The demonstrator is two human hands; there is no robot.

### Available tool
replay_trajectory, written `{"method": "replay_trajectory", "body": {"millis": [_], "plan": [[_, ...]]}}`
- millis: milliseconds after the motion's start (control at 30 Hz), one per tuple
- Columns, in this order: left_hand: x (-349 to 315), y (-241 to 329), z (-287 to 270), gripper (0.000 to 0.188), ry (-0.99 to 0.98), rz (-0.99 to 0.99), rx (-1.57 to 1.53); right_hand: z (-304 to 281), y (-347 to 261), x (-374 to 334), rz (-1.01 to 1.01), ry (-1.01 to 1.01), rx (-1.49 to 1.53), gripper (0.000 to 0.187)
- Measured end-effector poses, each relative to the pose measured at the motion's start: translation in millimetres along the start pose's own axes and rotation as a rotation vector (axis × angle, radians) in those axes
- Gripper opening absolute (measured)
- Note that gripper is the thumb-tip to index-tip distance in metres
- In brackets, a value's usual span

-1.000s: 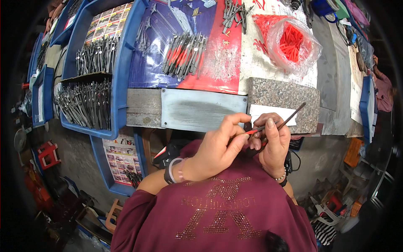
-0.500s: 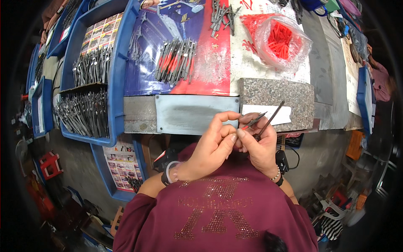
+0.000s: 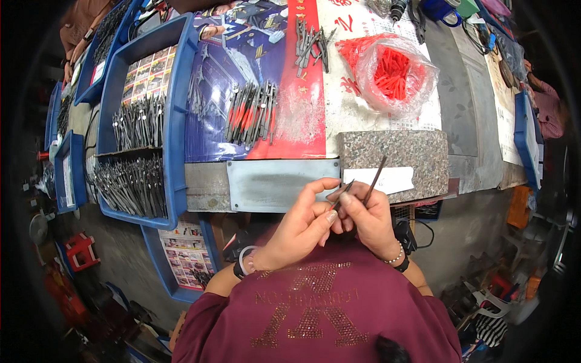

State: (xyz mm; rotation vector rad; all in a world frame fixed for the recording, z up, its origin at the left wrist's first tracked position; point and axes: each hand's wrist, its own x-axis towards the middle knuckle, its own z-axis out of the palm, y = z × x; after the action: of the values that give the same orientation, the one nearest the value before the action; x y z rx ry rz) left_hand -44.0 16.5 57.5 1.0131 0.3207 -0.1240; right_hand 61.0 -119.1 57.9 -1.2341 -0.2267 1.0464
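Observation:
My left hand (image 3: 302, 218) and my right hand (image 3: 370, 221) meet over the bench's near edge, both closed. A slim, dark, pointed piece (image 3: 347, 189) sits between their fingertips, its tip slanting up and to the right. My left thumb and fingers pinch around its lower end, which is partly hidden. The right thumb presses beside it. Out of my right hand also sticks a thin dark rod (image 3: 376, 176), pointing up; its lower end is covered by the fingers, and its kind cannot be made out.
Beyond my hands lie a speckled stone block (image 3: 393, 145) with a white paper strip (image 3: 387, 179) and a grey plate (image 3: 272, 184). A clear bag (image 3: 396, 75) holds red sleeves. Slim black-and-red pieces (image 3: 251, 115) lie in a row. Blue trays (image 3: 175, 121) of dark pieces stand left.
The bench things now appear lower in view. The pointed piece and rod have shifted left with my right hand, and the rod stands steeper. Less red shows at my fingertips.

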Motion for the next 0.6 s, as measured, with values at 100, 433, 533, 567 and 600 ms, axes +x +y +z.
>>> {"method": "replay_trajectory", "body": {"millis": [100, 433, 533, 567, 600], "plan": [[4, 3, 1, 0.044, 0.004, 0.011, -0.022, 0, -9, 0, 0.01, -0.023, -0.067, 0.011], [11, 10, -10, 0.033, -0.009, -0.126, -0.455, 1, -16, 11, -0.083, 0.011, -0.267, 0.015], [11, 10, -17, 0.03, -0.037, -0.172, -0.653, 4, -14, 15, -0.172, 0.024, -0.354, 0.015], [11, 10, -19, 0.029, -0.05, -0.177, -0.704, 5, -14, 16, -0.213, 0.02, -0.432, 0.015], [11, 10, -19, 0.028, -0.067, -0.162, -0.786, 6, -14, 17, -0.255, 0.017, -0.51, 0.015]]}}
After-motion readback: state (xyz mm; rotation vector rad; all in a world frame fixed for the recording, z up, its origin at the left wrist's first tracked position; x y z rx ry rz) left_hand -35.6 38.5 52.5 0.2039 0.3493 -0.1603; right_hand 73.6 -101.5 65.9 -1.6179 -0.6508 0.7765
